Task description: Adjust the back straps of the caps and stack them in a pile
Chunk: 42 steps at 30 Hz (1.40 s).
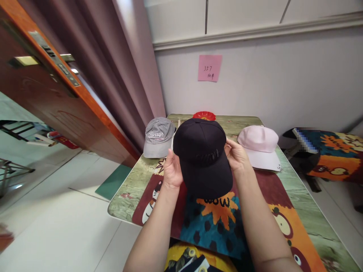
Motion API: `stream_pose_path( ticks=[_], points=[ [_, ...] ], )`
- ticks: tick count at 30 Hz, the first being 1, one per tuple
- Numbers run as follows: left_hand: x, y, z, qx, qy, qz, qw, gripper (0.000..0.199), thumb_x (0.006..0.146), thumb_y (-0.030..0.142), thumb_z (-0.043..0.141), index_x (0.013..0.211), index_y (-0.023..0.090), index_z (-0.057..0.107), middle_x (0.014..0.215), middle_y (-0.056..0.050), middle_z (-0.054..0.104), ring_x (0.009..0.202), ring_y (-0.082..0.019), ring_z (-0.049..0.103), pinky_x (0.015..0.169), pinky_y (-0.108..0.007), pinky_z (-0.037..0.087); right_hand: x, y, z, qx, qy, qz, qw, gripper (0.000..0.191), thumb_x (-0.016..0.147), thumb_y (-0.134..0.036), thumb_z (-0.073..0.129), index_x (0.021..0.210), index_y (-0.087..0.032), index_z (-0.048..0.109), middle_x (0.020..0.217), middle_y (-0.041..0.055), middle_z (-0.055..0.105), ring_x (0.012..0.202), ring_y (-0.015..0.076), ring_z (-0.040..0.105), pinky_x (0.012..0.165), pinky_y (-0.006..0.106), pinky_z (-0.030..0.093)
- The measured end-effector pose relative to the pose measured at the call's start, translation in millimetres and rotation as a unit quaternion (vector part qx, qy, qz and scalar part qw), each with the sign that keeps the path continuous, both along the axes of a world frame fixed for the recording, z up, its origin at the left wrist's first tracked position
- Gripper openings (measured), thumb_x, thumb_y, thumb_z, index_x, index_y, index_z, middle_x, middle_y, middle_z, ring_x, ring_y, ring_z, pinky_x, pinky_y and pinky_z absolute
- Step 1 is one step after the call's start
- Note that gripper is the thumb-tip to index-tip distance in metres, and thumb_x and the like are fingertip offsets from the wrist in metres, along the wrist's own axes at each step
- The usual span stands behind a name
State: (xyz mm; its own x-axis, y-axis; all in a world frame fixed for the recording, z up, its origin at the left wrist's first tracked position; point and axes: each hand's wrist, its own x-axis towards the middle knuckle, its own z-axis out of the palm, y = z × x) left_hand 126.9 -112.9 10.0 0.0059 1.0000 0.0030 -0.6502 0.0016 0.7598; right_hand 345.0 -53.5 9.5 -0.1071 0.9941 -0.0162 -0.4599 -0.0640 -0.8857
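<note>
A black baseball cap (202, 147) is held up over the table, its brim pointing down towards me and dark lettering on its front. My left hand (172, 170) grips the cap's left side. On the opposite side, my right hand (236, 154) has its thumb and fingers at the cap's edge; some fingertips are hidden behind it. A grey cap (159, 136) with white lettering lies to the left of my left hand. Right of my right hand sits a pale pink cap (258, 145), with small metal rings at its brim's corner.
A wood-patterned table (121, 196) carries a colourful cartoon cloth (211, 226). Behind the black cap is a red scalloped dish (204, 115). A pink note (210, 68) hangs on the wall. On the left stand an open wooden door (65, 102) and a mauve curtain (124, 64).
</note>
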Motion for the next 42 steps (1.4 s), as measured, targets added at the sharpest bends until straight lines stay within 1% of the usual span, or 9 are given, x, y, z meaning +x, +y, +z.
stream_pose_path(
  ticks=[6,11,15,18,23,31,34,38,42],
  points=[
    [4.5,3.2,-8.0,-0.064,-0.107,-0.122,0.985,0.050,0.100,0.049,0.050,0.137,0.020,0.066,0.127,-0.009,0.074,0.134,-0.029,0.060,0.123,-0.048,0.036,-2.6,-9.3,10.4,-0.021,0.153,0.087,0.984,0.042,0.089,-0.052,0.060,0.116,-0.023,0.072,0.114,0.0091,0.079,0.124,0.0294,0.067,0.107,0.053,0.051],
    [16.5,1.8,-2.9,-0.116,-0.169,-0.194,0.959,0.053,0.103,0.049,0.043,0.141,0.017,0.063,0.128,-0.012,0.074,0.132,-0.030,0.062,0.121,-0.048,0.037,-2.7,-12.2,13.2,-0.089,0.321,0.057,0.941,0.037,0.089,-0.041,0.063,0.121,-0.026,0.073,0.112,0.0051,0.080,0.124,0.0278,0.068,0.114,0.050,0.047],
    [26.7,-2.3,-4.2,-0.139,-0.160,-0.176,0.961,0.054,0.099,0.051,0.050,0.139,0.016,0.063,0.126,-0.013,0.075,0.127,-0.033,0.065,0.117,-0.052,0.041,5.0,-5.9,9.7,-0.088,0.326,-0.009,0.941,0.031,0.087,-0.036,0.066,0.114,-0.024,0.076,0.104,0.0046,0.082,0.119,0.0276,0.070,0.113,0.048,0.049],
    [27.5,-3.3,-9.0,-0.181,-0.133,-0.168,0.960,0.044,0.096,0.030,0.057,0.135,0.011,0.065,0.120,-0.015,0.077,0.121,-0.033,0.069,0.115,-0.052,0.045,12.1,-0.6,8.2,-0.084,0.318,-0.042,0.944,0.029,0.087,-0.037,0.067,0.111,-0.024,0.077,0.099,0.0042,0.082,0.115,0.0277,0.072,0.111,0.048,0.051],
    [23.8,7.0,-9.6,-0.232,-0.087,-0.137,0.959,0.043,0.095,0.022,0.055,0.134,0.007,0.064,0.114,-0.017,0.078,0.113,-0.033,0.073,0.111,-0.054,0.049,8.4,3.4,7.7,-0.089,0.275,-0.026,0.957,0.028,0.085,-0.041,0.071,0.105,-0.022,0.077,0.096,0.0052,0.082,0.109,0.0286,0.074,0.104,0.048,0.056],
    [18.4,49.0,10.8,-0.168,-0.154,0.115,0.967,0.042,0.098,0.024,0.054,0.137,0.009,0.063,0.110,-0.015,0.079,0.114,-0.027,0.073,0.113,-0.049,0.048,-11.0,-12.7,24.7,-0.082,0.118,0.084,0.986,0.048,0.083,-0.065,0.069,0.095,-0.018,0.075,0.083,0.0082,0.080,0.080,0.0245,0.077,0.069,0.036,0.064],
    [19.9,60.9,13.7,-0.134,-0.152,0.167,0.965,0.043,0.098,0.023,0.055,0.138,0.010,0.062,0.117,-0.015,0.077,0.118,-0.026,0.071,0.115,-0.049,0.046,-7.6,-22.5,36.4,-0.056,0.058,0.064,0.995,0.042,0.071,-0.053,0.086,0.089,-0.018,0.073,0.084,0.0053,0.078,0.067,0.0174,0.073,0.059,0.027,0.062],
    [32.2,66.8,8.9,-0.125,-0.133,0.149,0.972,0.036,0.099,0.028,0.055,0.129,0.012,0.067,0.117,-0.014,0.078,0.118,-0.026,0.070,0.111,-0.046,0.050,-7.9,-29.7,44.9,-0.016,0.019,0.012,1.000,0.042,0.057,-0.033,0.095,0.085,-0.018,0.068,0.079,-0.0007,0.073,0.066,0.0142,0.069,0.060,0.027,0.062],
    [46.7,56.6,-16.2,-0.112,-0.049,0.089,0.989,0.033,0.101,0.039,0.052,0.112,0.014,0.071,0.107,-0.012,0.079,0.101,-0.021,0.075,0.091,-0.035,0.060,-2.0,-20.8,38.5,0.009,0.040,-0.084,0.996,0.036,0.061,-0.031,0.090,0.083,-0.019,0.066,0.077,-0.0019,0.071,0.067,0.0125,0.067,0.062,0.025,0.060]
  ],
)
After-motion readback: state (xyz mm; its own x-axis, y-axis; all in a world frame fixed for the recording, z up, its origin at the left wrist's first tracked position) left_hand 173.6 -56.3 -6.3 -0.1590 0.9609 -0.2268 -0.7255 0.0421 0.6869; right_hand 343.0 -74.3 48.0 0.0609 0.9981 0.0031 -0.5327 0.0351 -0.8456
